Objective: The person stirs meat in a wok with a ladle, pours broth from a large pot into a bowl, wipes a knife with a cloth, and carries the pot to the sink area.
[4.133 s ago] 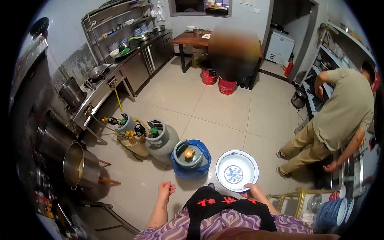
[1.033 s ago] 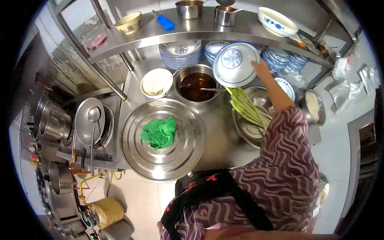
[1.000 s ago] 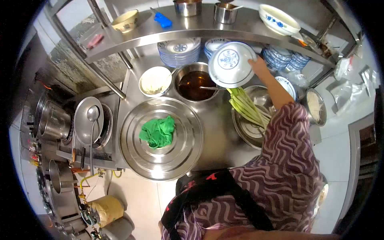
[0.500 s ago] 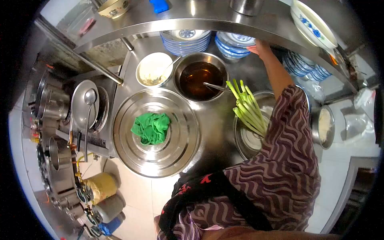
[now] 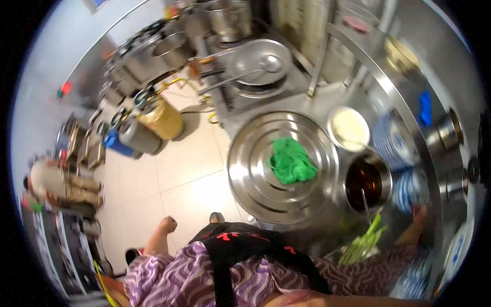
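My right hand (image 5: 420, 213) reaches under the steel shelf, up against a stack of blue-and-white bowls (image 5: 408, 191). Its fingers are blurred, so their grip on a bowl is unclear. My left hand (image 5: 167, 224) hangs over the floor at my side, curled closed, with nothing visible in it. Near my right forearm lie green onion stalks (image 5: 364, 244). Beside the bowls stands a steel basin of dark brown liquid (image 5: 364, 180) with a utensil handle sticking out. A green cloth (image 5: 291, 161) lies crumpled on a large round steel lid (image 5: 245, 176).
A white bowl of pale food (image 5: 350, 129) and stacked blue-and-white plates (image 5: 391, 140) stand behind the basin. The shelf edge (image 5: 409, 110) overhangs them. A wok with a ladle (image 5: 261, 61) sits on the stove. Gas cylinders (image 5: 159, 120) stand on the floor. Another person (image 5: 64, 181) bends at far left.
My view has swung left, bringing the stove, floor, another person and my left hand into sight. My right hand stays at the bowl stack. The cloth still lies on the lid.
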Demonstrator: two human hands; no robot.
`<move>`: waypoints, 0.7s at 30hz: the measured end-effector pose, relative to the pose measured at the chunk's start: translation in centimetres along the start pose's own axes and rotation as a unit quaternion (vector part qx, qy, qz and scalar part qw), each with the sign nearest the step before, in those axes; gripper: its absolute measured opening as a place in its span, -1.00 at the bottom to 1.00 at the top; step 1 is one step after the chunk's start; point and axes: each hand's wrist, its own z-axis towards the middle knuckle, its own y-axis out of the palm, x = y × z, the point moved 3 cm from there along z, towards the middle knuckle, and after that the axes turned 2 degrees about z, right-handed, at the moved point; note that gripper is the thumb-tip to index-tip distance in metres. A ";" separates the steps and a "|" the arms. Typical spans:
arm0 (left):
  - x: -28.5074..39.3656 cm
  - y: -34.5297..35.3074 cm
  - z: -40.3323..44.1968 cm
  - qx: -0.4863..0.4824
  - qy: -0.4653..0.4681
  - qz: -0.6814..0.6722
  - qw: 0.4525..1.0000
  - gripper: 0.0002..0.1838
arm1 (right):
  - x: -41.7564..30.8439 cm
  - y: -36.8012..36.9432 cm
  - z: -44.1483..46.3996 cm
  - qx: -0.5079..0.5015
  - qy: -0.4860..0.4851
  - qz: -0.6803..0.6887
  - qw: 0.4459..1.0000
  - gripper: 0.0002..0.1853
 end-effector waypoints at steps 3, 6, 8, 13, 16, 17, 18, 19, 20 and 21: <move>2.6 -1.9 -2.4 0.011 -0.053 -0.035 0.998 -0.75 | -0.5 0.7 0.0 0.051 -0.030 -0.148 0.987 -0.70; 1.0 -1.6 -2.2 0.018 -0.065 -0.072 0.995 -0.73 | -1.8 3.6 -3.6 0.123 -0.074 -0.418 0.897 -0.69; -0.6 -1.5 -2.6 0.007 -0.075 -0.088 0.993 -0.71 | -2.9 6.6 -6.4 0.176 -0.087 -0.597 0.777 -0.68; -7.9 1.1 -0.3 -0.041 -0.076 -0.103 0.991 -0.75 | -3.9 20.2 -16.8 0.200 -0.126 -0.755 0.611 -0.66; -13.3 2.6 0.6 -0.041 -0.079 -0.133 0.987 -0.75 | -0.7 27.9 -16.5 0.129 -0.285 -0.723 0.615 -0.69; -15.1 2.7 1.2 -0.041 -0.080 -0.148 0.985 -0.75 | 0.9 31.4 -16.9 0.061 -0.368 -0.688 0.622 -0.70; -17.1 2.7 1.6 -0.035 -0.076 -0.168 0.982 -0.75 | 2.1 36.1 -19.0 -0.011 -0.445 -0.646 0.620 -0.70; -18.7 2.7 1.8 -0.028 -0.073 -0.191 0.978 -0.75 | 3.7 40.8 -20.9 -0.067 -0.446 -0.579 0.679 -0.73; -20.9 1.8 2.6 -0.010 -0.078 -0.200 0.977 -0.75 | 5.6 46.3 -25.9 -0.133 -0.395 -0.552 0.723 -0.75; -22.6 2.2 2.5 -0.004 -0.086 -0.211 0.974 -0.76 | 7.0 52.8 -33.5 -0.191 -0.336 -0.520 0.762 -0.77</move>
